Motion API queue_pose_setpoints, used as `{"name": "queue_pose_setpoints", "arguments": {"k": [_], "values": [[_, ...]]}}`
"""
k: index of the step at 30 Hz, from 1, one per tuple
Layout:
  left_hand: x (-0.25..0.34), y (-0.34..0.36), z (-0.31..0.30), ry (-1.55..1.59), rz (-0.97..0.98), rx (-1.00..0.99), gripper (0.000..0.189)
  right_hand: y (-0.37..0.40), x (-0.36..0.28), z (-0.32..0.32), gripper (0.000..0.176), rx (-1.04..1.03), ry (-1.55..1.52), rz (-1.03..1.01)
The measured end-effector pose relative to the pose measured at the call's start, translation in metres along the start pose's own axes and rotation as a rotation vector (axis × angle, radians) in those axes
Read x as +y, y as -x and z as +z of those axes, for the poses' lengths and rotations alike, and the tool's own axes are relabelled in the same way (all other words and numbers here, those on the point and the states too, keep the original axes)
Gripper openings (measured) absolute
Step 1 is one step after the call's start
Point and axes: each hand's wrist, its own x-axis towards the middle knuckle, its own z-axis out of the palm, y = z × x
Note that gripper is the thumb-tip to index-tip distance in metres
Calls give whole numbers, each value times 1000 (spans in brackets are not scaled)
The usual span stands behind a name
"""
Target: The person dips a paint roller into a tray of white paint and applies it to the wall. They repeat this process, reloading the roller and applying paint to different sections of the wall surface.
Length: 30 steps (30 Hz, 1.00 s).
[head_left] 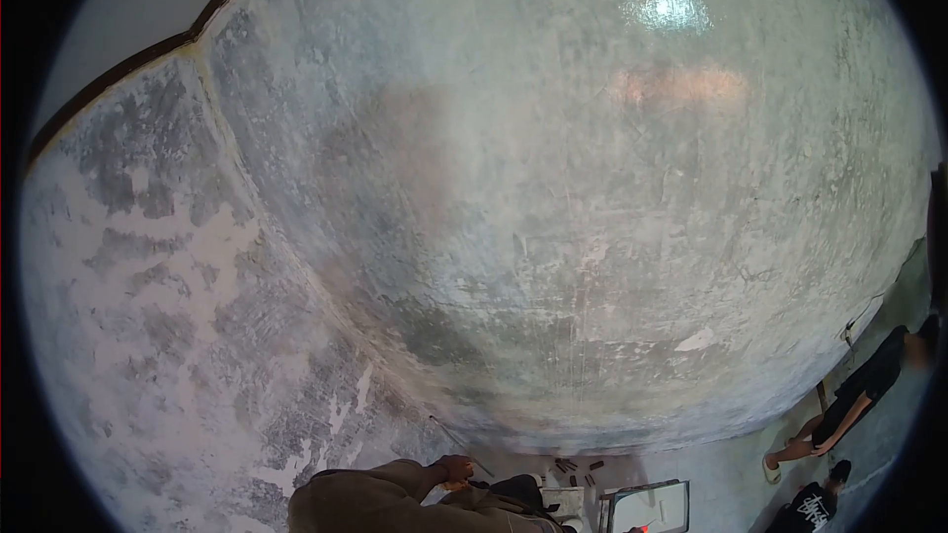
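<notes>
Low in the head view, my left hand (456, 468) reaches out of a brown sleeve (360, 495) at the foot of the wall. Its fingers are curled, with a small yellowish patch beneath them; what they hold is too small to make out. A thin dark rod (462, 446) slants past the fingertips. To the right of the hand lie a dark bundle (523, 490) and a white box-like object (565, 498). My right hand does not show. The tall plastered wall (553, 197), patchy grey and white, fills most of the view.
Several short dark pieces (566, 465) lie on the floor by the wall. Beside them is a dark-framed white panel (647, 508) with a small red light. At the right stands a person in dark clothes (869, 385); another person (815, 505) is lower down.
</notes>
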Motion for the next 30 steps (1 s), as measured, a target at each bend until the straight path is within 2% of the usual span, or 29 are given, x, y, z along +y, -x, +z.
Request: {"name": "queue_pose_setpoints", "arguments": {"k": [8,10,14,17,20,21,22,23,24,25,26,27,28,29,30], "values": [[-3,5,10,-19,-20,-51,47,5,-37,38,36,-65,-241,45],[-4,8,13,16,-23,32,40,10,-44,47,36,-74,-305,61],[-5,9,12,-49,21,-25,38,12,-59,55,37,-89,-427,82],[-2,12,11,38,-20,-29,35,14,-65,57,37,-95,-527,95],[2,16,7,14,41,-96,34,38,-60,31,38,-45,-647,97],[6,21,4,-58,120,1,34,62,-39,2,38,25,-715,83],[7,25,2,-137,219,67,34,83,-48,5,38,135,-756,58],[8,22,-2,-151,228,16,31,106,-56,13,35,212,33,-214],[4,15,2,-170,239,-53,29,119,-53,11,34,264,866,-338],[-5,6,11,-195,253,-27,30,50,49,-46,30,281,1043,-677],[-18,-6,19,-215,270,10,31,136,-61,17,33,276,1308,-541],[-31,-14,20,-327,368,-17,31,145,-71,21,33,202,1314,-511],[-37,-16,23,-419,461,-27,31,133,-50,6,32,95,1406,-561],[-31,-4,25,-188,331,-1,32,170,-105,43,33,247,1241,-171],[-14,11,19,37,170,47,34,177,-122,51,34,273,1140,54]]}}
